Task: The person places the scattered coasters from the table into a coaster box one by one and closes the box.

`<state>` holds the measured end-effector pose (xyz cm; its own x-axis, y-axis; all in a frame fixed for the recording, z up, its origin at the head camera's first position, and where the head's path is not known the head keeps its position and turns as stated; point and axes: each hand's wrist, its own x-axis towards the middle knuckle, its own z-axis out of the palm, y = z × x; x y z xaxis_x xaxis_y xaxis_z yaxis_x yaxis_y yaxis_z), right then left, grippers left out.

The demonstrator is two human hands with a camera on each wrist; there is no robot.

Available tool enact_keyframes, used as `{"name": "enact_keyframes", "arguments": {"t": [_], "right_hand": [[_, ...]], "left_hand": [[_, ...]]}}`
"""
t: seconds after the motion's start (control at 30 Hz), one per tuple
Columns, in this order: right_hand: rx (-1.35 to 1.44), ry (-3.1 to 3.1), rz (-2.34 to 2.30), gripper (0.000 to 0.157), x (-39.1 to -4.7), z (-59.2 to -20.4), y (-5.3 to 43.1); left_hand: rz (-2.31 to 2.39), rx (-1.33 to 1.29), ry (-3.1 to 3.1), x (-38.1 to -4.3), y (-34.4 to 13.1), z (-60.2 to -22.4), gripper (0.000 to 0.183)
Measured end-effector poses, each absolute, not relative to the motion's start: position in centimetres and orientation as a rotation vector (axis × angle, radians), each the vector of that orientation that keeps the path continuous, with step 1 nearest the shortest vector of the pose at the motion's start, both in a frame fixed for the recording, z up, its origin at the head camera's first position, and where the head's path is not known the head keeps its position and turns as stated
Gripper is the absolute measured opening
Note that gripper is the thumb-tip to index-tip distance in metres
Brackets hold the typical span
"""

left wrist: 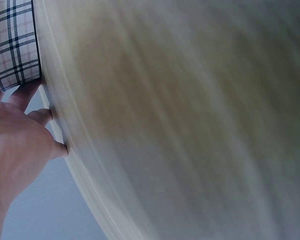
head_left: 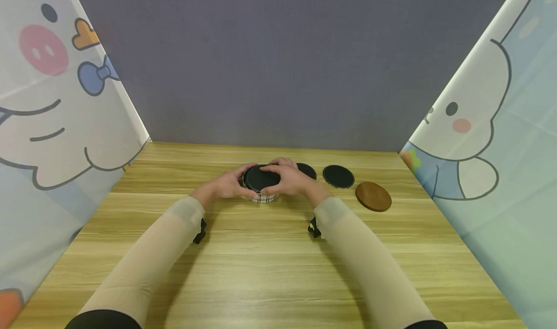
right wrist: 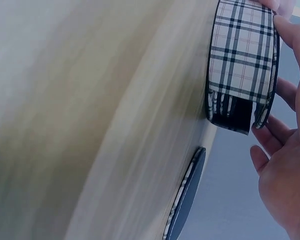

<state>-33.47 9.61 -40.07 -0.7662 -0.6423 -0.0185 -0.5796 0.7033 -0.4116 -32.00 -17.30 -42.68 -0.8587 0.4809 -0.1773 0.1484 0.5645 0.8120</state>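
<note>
A round coaster holder (head_left: 263,199) with a plaid side wall stands on the table. My left hand (head_left: 226,184) curves round its left side, thumb at the near side and fingers at the far side. On top is a round black coaster (head_left: 259,179) with a plaid underside. The right hand (head_left: 290,178) grips this coaster by its right edge, thumb near and fingers far. In the right wrist view the wall of the holder (right wrist: 242,55) has a gap, with dark layers inside; the coaster's edge sits right at the holder's upper rim.
Just beyond my right hand lies a second black coaster (head_left: 308,170), partly covered by it. Another black coaster (head_left: 338,176) and a brown wooden disc (head_left: 373,196) lie farther right on the wooden table (head_left: 261,271). A grey panel (head_left: 278,68) rises behind the table.
</note>
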Motion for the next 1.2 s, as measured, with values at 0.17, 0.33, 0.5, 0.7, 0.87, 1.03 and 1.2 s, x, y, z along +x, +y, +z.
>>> {"name": "enact_keyframes", "arguments": {"t": [0.17, 0.33, 0.5, 0.7, 0.87, 1.03, 1.2], "right_hand": [[-0.994, 2.730, -0.593, 0.079, -33.66, -40.09, 9.34], [-0.998, 2.722, -0.611, 0.079, -33.68, -40.17, 9.31], [-0.994, 2.720, -0.604, 0.080, -33.67, -40.36, 9.34], [-1.008, 2.713, -0.596, 0.082, -33.71, -40.56, 9.39], [-1.014, 2.710, -0.592, 0.082, -33.72, -40.79, 9.48], [-1.003, 2.707, -0.595, 0.081, -33.69, -41.00, 9.52], [-0.982, 2.706, -0.600, 0.080, -33.52, -40.99, 9.61]], "left_hand": [[1.218, 0.514, 2.399, -31.99, -17.19, -42.52, 0.122], [1.209, 0.521, 2.403, -32.01, -17.18, -42.34, 0.120], [1.198, 0.524, 2.407, -32.10, -17.27, -42.36, 0.119], [1.227, 0.526, 2.397, -32.25, -17.44, -42.58, 0.119], [1.255, 0.544, 2.385, -32.31, -17.42, -42.73, 0.117], [1.238, 0.542, 2.399, -32.20, -17.34, -42.66, 0.118], [1.229, 0.530, 2.404, -32.22, -17.28, -42.74, 0.120]]}}
